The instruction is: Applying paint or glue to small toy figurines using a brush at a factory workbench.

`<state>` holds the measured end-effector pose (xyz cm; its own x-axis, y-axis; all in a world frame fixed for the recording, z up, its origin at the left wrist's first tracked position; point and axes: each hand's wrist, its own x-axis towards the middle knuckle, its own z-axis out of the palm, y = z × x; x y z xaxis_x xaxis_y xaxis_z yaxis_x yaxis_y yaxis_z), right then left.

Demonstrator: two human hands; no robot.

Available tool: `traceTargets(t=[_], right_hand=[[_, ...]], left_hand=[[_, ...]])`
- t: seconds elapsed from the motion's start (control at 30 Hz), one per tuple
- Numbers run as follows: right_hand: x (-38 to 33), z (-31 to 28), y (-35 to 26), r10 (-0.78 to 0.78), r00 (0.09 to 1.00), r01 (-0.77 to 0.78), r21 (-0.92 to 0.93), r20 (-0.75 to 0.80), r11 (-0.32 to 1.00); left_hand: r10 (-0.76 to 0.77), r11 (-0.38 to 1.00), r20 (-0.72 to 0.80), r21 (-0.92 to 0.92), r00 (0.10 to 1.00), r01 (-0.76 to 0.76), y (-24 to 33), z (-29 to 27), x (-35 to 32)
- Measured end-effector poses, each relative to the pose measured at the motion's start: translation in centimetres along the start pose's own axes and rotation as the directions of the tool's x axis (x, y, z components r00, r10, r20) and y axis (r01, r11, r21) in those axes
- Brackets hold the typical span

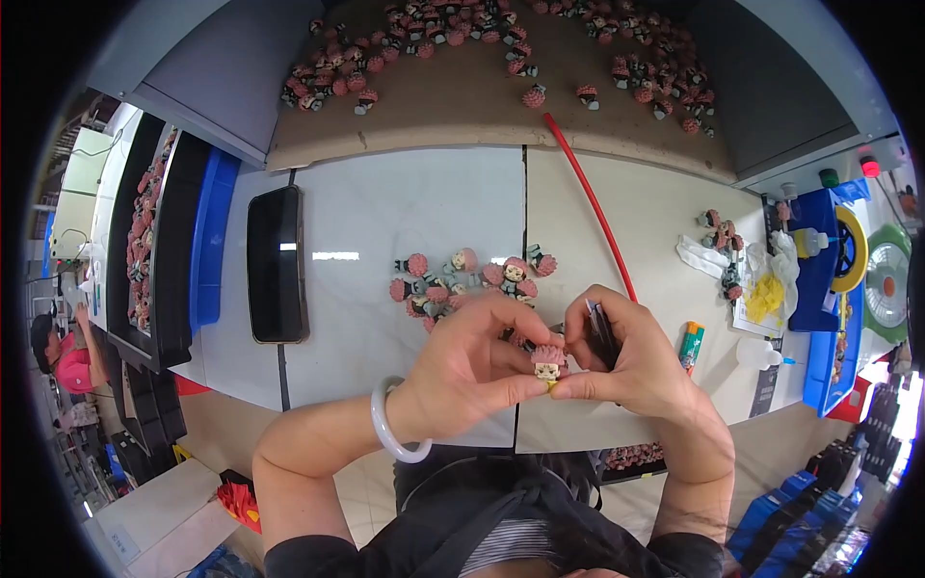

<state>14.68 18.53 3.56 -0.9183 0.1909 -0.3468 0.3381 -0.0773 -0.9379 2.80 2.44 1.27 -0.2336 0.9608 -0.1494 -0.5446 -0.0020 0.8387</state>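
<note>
Between both hands is a small pink-haired toy figurine (548, 362), its pale face turned up and a bit of yellow at its lower end. My left hand (472, 361) pinches it from the left with thumb and fingers. From the right, my right hand (631, 361) presses its thumb and fingertips to the same figurine. A dark slim object (602, 335) lies tucked in the right hand's curled fingers; its kind is partly hidden. Just beyond the hands lies a loose cluster of similar figurines (424, 289) on the white table (385, 202).
A phone (276, 265) lies at left, beside a blue tray (214, 236). A red rod (590, 197) slants toward my right hand. More figurines (366, 67) cover the brown-floored booth. At right are a lighter (691, 345), bottles (756, 354), and a green fan (886, 279).
</note>
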Motion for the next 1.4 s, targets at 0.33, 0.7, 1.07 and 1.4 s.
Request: traceTargets(t=[0.33,0.7,1.07,1.4], right_hand=[[-0.8,-0.9,0.4,-0.303,0.903,0.366,-0.176,0.304,0.914],[-9.0,-0.6,-1.6,-0.538,0.827,0.549,-0.438,0.162,0.712],[-28.5,-29.2,8.5,-0.570,-0.194,-0.733,-0.268,-0.798,0.625],[-28.3,-25.4,5.6,-0.487,-0.160,-0.063,-0.483,-0.859,0.873]], left_hand=[[0.066,0.979,0.170,0.177,0.983,-0.096,-0.3,0.4,0.5],[-0.156,0.987,0.416,0.100,0.896,0.126,-1.3,1.9,0.7],[-0.087,0.951,0.158,0.306,0.984,0.035,0.7,1.6,0.5],[0.267,0.397,0.035,0.907,0.963,-0.143,3.5,1.1,6.0]])
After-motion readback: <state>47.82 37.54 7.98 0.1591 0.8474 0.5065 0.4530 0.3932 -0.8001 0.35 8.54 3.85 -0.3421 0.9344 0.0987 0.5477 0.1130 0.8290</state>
